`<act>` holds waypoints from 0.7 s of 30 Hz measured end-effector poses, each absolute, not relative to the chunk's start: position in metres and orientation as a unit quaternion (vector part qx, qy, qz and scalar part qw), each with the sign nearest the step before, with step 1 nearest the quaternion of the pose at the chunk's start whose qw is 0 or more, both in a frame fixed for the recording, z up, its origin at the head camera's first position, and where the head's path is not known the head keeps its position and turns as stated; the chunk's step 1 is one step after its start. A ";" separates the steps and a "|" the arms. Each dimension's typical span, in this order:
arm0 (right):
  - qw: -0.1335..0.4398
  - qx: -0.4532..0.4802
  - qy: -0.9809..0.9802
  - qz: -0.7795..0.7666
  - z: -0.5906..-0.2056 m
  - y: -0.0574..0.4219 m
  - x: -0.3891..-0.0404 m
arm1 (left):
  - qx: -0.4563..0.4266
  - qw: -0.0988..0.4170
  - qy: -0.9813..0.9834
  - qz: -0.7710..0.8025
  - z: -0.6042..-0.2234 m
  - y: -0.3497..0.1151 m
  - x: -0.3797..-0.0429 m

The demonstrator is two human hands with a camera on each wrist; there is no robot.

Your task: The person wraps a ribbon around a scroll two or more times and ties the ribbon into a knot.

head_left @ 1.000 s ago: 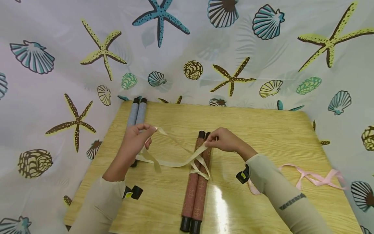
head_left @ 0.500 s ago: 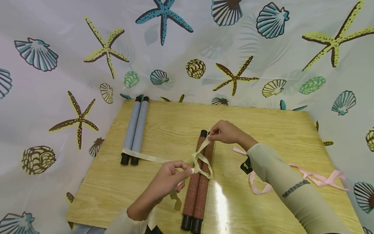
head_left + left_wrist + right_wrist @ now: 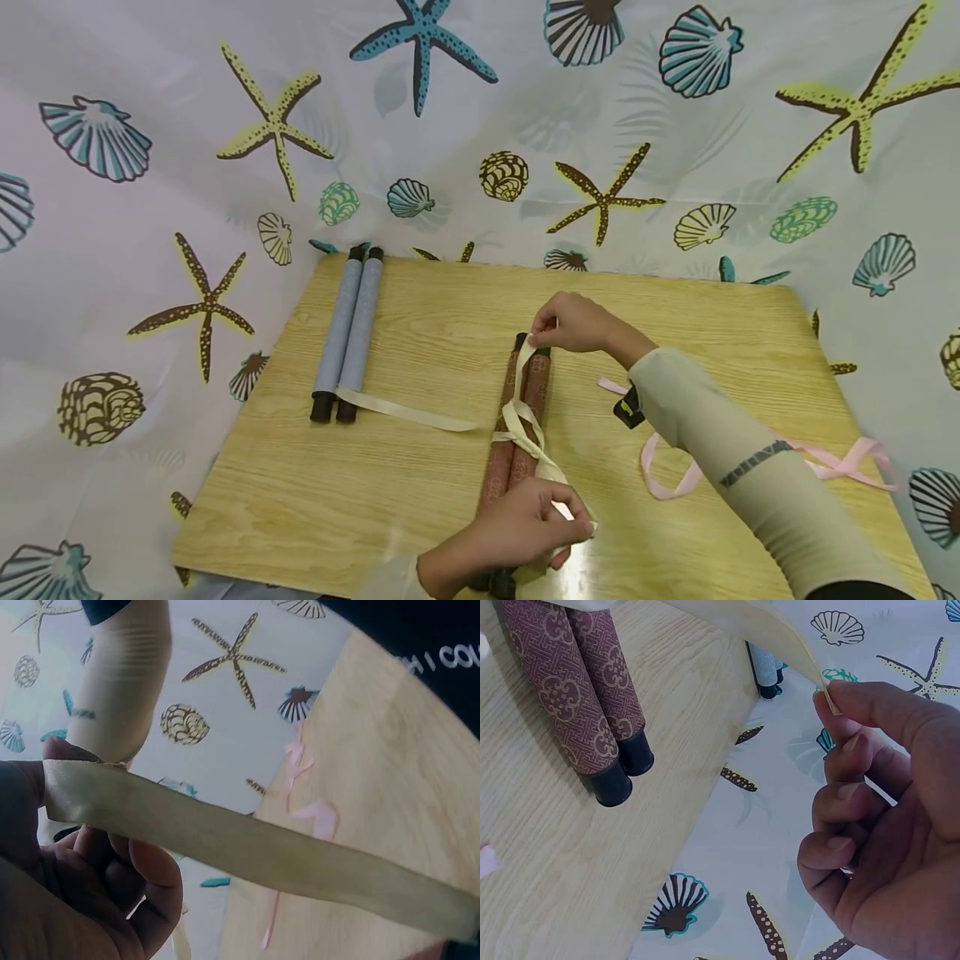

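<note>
Two dark red patterned scrolls [image 3: 497, 471] with black end caps lie side by side on the table, a cream ribbon [image 3: 517, 412] looped and crossed around their middle. My right hand [image 3: 577, 323] pinches one ribbon end between thumb and forefinger, above the scrolls' far caps. In the right wrist view, that ribbon [image 3: 780, 634] runs taut-looking from the fingertips. Over the near half of the scrolls, my left hand [image 3: 525, 527] pinches the other end and partly hides them. The left wrist view shows this ribbon [image 3: 225, 840] stretching from thumb and fingers.
Two grey-blue scrolls [image 3: 351, 325] with black caps lie at the table's left. A loose-looking cream ribbon strip [image 3: 408, 412] extends from them toward the middle. Pink ribbon [image 3: 851, 463] curls at the right. A shell-and-starfish printed cloth [image 3: 450, 167] hangs behind the wooden table [image 3: 675, 317].
My left hand has moved from the grey-blue scrolls rightward and toward me, across the red scrolls, drawing its ribbon end along. My right hand has risen slightly away from me, pulling its end.
</note>
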State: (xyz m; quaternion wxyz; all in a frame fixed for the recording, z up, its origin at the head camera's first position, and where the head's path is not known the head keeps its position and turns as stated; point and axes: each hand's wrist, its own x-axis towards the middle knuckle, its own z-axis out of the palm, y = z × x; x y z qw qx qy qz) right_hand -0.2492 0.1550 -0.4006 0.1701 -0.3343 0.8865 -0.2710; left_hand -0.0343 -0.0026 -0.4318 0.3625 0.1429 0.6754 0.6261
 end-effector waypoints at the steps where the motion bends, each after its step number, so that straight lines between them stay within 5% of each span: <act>1: 0.170 -0.334 0.887 -0.269 -0.399 0.154 -0.250 | 0.146 0.364 0.676 0.624 -0.433 0.001 -0.033; 13: 0.181 -0.338 0.889 -0.251 -0.386 0.147 -0.251 | 0.145 0.414 0.670 0.598 -0.443 0.044 -0.018; 21: 0.181 -0.338 0.889 -0.250 -0.387 0.144 -0.248 | 0.271 0.346 0.795 0.419 -0.462 0.061 -0.018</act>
